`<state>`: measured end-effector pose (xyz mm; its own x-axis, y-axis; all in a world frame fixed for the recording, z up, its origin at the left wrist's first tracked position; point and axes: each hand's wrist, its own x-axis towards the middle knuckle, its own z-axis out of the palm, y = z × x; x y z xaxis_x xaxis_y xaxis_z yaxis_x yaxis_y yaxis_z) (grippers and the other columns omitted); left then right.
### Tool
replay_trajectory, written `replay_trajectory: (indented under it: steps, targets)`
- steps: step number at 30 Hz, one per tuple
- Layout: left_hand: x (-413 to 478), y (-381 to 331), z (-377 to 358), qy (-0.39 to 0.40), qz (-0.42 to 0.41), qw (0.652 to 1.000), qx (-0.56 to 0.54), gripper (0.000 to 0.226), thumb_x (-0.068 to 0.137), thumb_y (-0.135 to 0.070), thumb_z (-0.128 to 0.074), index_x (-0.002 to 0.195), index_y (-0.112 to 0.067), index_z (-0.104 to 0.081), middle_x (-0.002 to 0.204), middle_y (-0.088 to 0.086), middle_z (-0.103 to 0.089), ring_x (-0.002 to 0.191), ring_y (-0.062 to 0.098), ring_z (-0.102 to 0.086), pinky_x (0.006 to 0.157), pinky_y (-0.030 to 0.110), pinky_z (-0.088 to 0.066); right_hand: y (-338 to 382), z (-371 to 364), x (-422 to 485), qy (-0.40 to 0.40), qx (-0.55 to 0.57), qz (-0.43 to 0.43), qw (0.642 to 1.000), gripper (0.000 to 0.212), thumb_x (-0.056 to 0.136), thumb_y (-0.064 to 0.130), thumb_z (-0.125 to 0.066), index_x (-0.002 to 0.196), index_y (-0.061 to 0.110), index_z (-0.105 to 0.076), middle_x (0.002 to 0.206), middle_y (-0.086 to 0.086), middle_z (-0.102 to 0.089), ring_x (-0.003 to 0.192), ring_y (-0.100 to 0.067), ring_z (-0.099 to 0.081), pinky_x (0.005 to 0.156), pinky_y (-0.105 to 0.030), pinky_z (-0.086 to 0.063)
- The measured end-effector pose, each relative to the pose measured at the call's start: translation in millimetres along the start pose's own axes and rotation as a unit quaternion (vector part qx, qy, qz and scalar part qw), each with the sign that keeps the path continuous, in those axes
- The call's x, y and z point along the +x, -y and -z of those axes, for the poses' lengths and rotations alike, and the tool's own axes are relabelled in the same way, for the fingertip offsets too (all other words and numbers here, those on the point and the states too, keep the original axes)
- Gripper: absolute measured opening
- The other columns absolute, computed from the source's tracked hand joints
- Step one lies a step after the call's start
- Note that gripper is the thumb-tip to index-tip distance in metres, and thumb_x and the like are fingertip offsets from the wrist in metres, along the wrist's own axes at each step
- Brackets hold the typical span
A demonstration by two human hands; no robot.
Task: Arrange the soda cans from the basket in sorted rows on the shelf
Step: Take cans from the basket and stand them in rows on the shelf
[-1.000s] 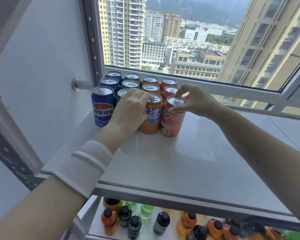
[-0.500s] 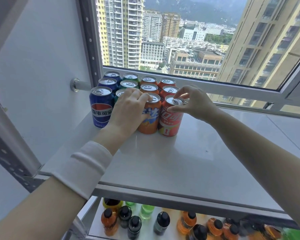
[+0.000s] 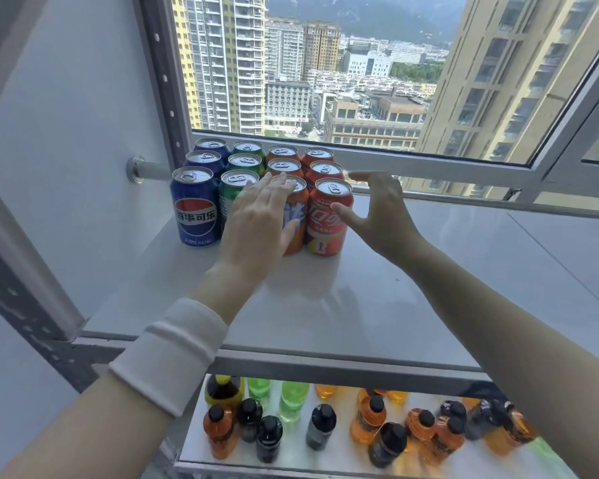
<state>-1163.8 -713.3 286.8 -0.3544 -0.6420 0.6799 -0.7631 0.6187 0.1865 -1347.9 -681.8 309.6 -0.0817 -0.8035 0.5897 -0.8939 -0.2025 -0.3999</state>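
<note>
Twelve cans (image 3: 244, 163) are stood in colour-sorted rows at ten o'clock on the shelf (image 3: 395, 288). Nothing is held: the fingers of the left hand (image 3: 256, 223) and right hand (image 3: 377, 216) are spread. Front cans should be squared gently, evenly.

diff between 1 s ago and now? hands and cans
Left hand has let go of the front orange can; its fingers are now straight, drawn back in front of it. Right hand released the front red can at the rim and opened, just right of it. The twelve cans stay in their colour columns on the shelf.
</note>
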Motion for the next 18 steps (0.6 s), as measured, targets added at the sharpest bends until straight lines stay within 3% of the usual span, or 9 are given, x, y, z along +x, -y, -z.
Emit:
replay_trajectory:
  steps: [3, 7, 18]
  targets:
    - [-19, -13, 2, -0.019, 0.006, 0.999, -0.05, 0.048, 0.081, -0.016, -0.068, 0.126, -0.005, -0.053, 0.131, 0.014, -0.056, 0.129, 0.029, -0.045, 0.11, 0.04, -0.026, 0, 1, -30, -0.027, -0.013, 0.008, 1.0, 0.049, 0.08, 0.022, -0.07, 0.119, -0.001, -0.053, 0.118, -0.018, -0.055, 0.115, -0.034, -0.047, 0.096, -0.022, -0.026]
    - [-54, -44, 14, -0.017, 0.006, 0.997, -0.081, 0.044, 0.084, -0.018, -0.059, 0.126, -0.006, -0.053, 0.133, 0.011, -0.055, 0.131, 0.028, -0.044, 0.112, 0.038, -0.024, 3, 14, -82, -0.028, -0.033, 0.016, 0.999, 0.052, 0.081, 0.024, -0.066, 0.124, -0.001, -0.05, 0.127, -0.019, -0.051, 0.123, -0.033, -0.042, 0.101, -0.021, -0.022]
    - [-173, -146, 39, 0.026, 0.0, 0.999, -0.041, 0.039, 0.085, -0.024, -0.052, 0.117, -0.004, -0.059, 0.125, 0.017, -0.06, 0.124, 0.035, -0.049, 0.106, 0.048, -0.033, -1, 77, -255, 0.017, -0.03, 0.006, 0.999, 0.05, 0.083, 0.028, -0.059, 0.124, -0.001, -0.05, 0.13, -0.019, -0.05, 0.13, -0.034, -0.039, 0.108, -0.035, -0.028]
